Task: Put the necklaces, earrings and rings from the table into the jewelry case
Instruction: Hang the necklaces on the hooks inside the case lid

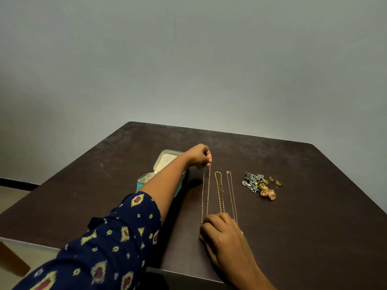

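Note:
Three gold necklaces lie lengthwise on the dark table [303, 216]. My left hand [200, 156] pinches the far end of the leftmost necklace [206, 191], lifting it slightly. My right hand [223, 234] holds that chain's near end at the fingertips. The middle necklace [219, 191] and the thin right necklace [231, 193] lie flat beside it. A teal jewelry case [146, 181] stands open behind my left forearm, its cream lining showing. A heap of silver and gold earrings [258, 185] sits to the right, with gold rings [276, 181] just beyond.
A plain grey wall rises behind the table. The table's near edge runs below my right wrist, and its left edge borders a lower floor area with a dark strip.

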`<action>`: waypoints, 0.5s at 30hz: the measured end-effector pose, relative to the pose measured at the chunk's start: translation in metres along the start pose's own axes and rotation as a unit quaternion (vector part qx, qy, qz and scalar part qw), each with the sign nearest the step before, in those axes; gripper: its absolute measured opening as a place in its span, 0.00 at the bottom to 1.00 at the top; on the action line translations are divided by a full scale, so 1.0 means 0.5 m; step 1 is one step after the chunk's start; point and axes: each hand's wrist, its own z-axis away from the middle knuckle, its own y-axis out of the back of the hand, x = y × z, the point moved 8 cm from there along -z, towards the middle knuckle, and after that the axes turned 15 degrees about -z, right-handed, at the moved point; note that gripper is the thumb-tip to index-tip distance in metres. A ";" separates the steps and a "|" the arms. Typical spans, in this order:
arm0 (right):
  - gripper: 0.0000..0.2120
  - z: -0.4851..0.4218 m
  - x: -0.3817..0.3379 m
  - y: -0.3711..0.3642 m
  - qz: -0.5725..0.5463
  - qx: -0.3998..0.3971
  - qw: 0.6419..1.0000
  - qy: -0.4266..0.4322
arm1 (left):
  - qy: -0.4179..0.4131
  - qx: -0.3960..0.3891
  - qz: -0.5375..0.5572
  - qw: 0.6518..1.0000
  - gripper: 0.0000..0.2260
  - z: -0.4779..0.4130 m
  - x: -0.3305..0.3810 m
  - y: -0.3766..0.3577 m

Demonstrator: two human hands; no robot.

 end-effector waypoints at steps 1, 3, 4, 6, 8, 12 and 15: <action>0.06 0.000 -0.002 0.000 0.002 -0.005 1.000 0.003 | 0.000 0.010 0.016 1.000 0.11 0.004 0.003 0.007; 0.07 0.000 -0.005 0.000 0.003 -0.012 1.000 0.008 | -0.001 0.014 0.055 0.998 0.11 0.013 0.012 0.020; 0.07 0.000 -0.006 0.001 0.001 -0.013 1.000 0.009 | -0.001 0.009 0.073 0.997 0.11 0.019 0.017 0.024; 0.06 0.001 -0.007 0.004 -0.006 -0.009 1.000 0.012 | 0.008 0.001 0.104 0.995 0.11 0.029 0.024 0.034; 0.06 0.002 -0.008 0.007 -0.012 -0.007 1.000 0.011 | 0.022 -0.001 0.131 0.991 0.11 0.042 0.030 0.046; 0.06 0.002 -0.007 0.018 -0.045 -0.005 0.999 -0.010 | 0.050 0.015 0.176 0.983 0.10 0.070 0.035 0.071; 0.04 0.005 -0.008 0.030 -0.095 0.009 0.995 -0.027 | 0.055 0.023 0.213 0.975 0.09 0.100 0.044 0.084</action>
